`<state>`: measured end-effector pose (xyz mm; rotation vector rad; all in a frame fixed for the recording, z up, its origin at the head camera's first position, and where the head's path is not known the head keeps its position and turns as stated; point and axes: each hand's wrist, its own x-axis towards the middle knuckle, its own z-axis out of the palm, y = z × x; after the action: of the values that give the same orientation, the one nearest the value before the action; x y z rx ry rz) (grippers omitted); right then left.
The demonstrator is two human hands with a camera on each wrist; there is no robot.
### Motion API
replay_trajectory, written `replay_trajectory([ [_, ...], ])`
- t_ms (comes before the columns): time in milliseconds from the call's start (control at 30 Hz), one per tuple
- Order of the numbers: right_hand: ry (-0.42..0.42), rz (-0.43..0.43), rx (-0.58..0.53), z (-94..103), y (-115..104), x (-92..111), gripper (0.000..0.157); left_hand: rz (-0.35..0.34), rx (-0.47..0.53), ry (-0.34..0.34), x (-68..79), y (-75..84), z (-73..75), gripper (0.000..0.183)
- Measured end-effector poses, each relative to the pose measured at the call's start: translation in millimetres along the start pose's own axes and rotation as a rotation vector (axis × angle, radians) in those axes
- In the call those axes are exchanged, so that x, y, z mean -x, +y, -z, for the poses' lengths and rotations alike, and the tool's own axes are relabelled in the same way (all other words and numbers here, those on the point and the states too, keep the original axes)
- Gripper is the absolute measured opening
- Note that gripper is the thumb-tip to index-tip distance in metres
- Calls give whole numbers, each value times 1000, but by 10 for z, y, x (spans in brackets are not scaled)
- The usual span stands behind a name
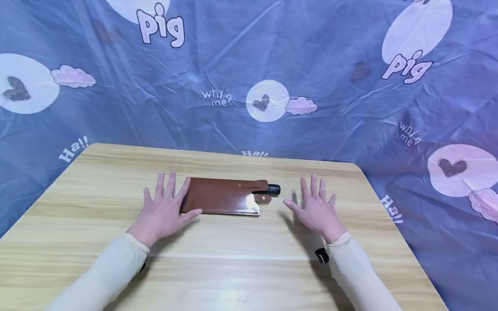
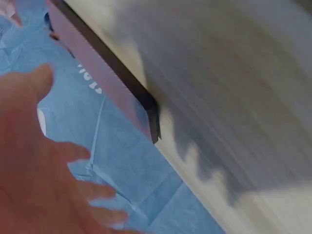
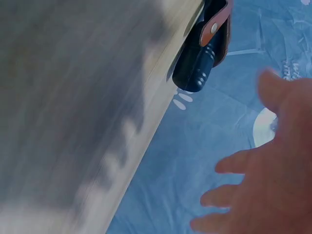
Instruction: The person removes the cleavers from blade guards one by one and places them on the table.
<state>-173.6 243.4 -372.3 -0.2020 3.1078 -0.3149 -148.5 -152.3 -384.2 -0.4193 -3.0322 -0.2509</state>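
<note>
Brown leather sheath (image 1: 223, 196) covering a cleaver lies flat at the middle of the wooden table (image 1: 233, 268), black handle (image 1: 272, 188) pointing right, snap strap beside it. Left hand (image 1: 163, 211) rests flat, grip released, thumb and forefinger touching the sheath's left end. Right hand (image 1: 317, 209) lies just right of the handle, apart from it, fingers spread, grip released. Blue backdrop cloth (image 1: 330, 65) reads "pig", "why me?" and "Ha!!".

The right hand (image 3: 273, 180), fingers spread, hovers near what seems a black handle (image 3: 197, 66) with its brown strap (image 3: 214, 27).
</note>
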Motion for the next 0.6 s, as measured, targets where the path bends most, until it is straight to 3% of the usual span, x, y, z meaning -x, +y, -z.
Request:
replay_trajectory([
  [133,45,62,-35,-19,-18,-130,86,-156,-3,51,-97,-15,10,83],
  [267,88,130,-101,-41,-17,-241,67,-241,42,84,-249,12,-23,77],
  [433,99,218,-256,-53,-6,-344,49,-285,170,35,-446,52,-43,79],
  [600,94,235,-375,-87,1,-424,38,-286,250,-63,-552,72,-23,85],
])
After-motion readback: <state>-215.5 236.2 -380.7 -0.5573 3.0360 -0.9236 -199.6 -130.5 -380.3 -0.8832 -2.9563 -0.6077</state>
